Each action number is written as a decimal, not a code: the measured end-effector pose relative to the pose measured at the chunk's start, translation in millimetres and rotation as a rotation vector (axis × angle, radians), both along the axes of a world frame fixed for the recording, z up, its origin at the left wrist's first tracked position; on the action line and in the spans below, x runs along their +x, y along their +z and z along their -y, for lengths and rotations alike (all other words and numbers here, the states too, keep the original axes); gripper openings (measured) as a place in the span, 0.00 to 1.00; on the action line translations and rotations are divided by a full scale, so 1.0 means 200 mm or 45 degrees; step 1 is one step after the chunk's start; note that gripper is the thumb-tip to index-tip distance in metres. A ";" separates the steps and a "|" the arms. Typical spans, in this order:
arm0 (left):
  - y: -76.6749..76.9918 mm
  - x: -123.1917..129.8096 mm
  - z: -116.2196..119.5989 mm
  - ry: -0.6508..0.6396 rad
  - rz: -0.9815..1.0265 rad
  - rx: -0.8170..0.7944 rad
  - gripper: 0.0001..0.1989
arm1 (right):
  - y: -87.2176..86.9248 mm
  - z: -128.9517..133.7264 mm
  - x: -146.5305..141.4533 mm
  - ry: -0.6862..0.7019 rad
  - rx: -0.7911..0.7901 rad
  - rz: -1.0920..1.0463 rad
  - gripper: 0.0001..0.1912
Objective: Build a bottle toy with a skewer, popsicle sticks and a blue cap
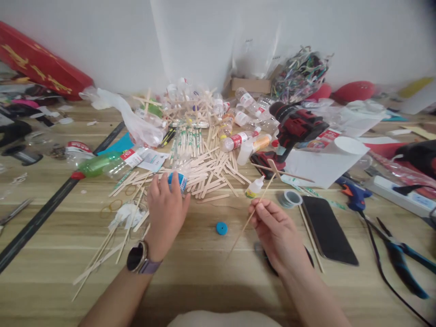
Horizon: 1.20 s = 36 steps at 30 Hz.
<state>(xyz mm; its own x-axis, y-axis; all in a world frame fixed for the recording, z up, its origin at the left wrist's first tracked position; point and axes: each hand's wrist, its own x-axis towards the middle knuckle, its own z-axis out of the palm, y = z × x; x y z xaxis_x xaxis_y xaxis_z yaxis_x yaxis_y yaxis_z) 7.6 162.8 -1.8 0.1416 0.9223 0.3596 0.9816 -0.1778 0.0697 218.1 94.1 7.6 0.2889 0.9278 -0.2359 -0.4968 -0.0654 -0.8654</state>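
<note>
In the head view, my right hand [275, 231] pinches a thin wooden skewer [244, 225] between thumb and fingertips. The skewer slants up to the right, and flat wooden pieces crossed like a propeller [274, 169] sit at its top end. My left hand [166, 211] reaches over a clear plastic bottle with a blue label [182, 181], fingers spread. Whether the fingers touch the bottle I cannot tell. Between my hands a blue bottle cap [221, 228] with a dark spot at its centre lies on the table. A small glue bottle [255, 187] stands beyond my right hand.
Loose craft sticks [214, 170] spread out ahead, with plastic bottles behind them. A red and black drill [294, 131] stands at the right. Nearby lie a roll of tape [291, 198], a phone [329, 229], pliers [400, 256] and a glue gun [356, 193]. A black bar [41, 215] crosses the left.
</note>
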 end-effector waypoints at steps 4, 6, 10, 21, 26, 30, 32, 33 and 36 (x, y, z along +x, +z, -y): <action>-0.02 0.11 0.12 -0.521 0.112 -0.306 0.18 | -0.01 0.03 0.05 -0.074 -0.014 0.034 0.16; -0.05 0.16 0.16 -0.690 0.134 -0.611 0.14 | -0.01 0.04 0.08 -0.112 -0.005 0.064 0.16; -0.10 0.20 0.18 -0.711 0.196 -0.816 0.09 | 0.03 0.06 0.16 -0.207 0.053 0.156 0.16; -0.07 0.10 0.26 -0.645 0.372 -0.961 0.12 | 0.16 -0.02 0.28 -0.558 0.373 0.138 0.07; -0.05 0.06 0.31 -0.679 0.560 -1.045 0.12 | 0.14 -0.05 0.24 -0.466 0.319 0.025 0.06; -0.02 0.06 0.32 -0.720 0.622 -1.114 0.10 | 0.12 -0.05 0.22 -0.424 0.284 0.027 0.10; 0.00 0.06 0.33 -0.739 0.658 -1.138 0.11 | 0.11 -0.05 0.21 -0.424 0.282 0.040 0.11; 0.01 0.06 0.33 -0.741 0.673 -1.139 0.11 | 0.12 -0.05 0.21 -0.425 0.282 0.040 0.12; 0.02 0.05 0.34 -0.734 0.700 -1.140 0.12 | 0.13 -0.05 0.22 -0.443 0.287 0.043 0.13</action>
<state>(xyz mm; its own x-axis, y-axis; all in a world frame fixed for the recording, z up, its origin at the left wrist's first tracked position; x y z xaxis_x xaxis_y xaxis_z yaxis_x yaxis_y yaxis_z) 17.9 95.4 2.4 0.6447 0.7273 -0.2355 0.5732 -0.2561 0.7784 261.2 103.9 32.8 0.5984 0.8008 -0.0229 -0.4268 0.2945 -0.8550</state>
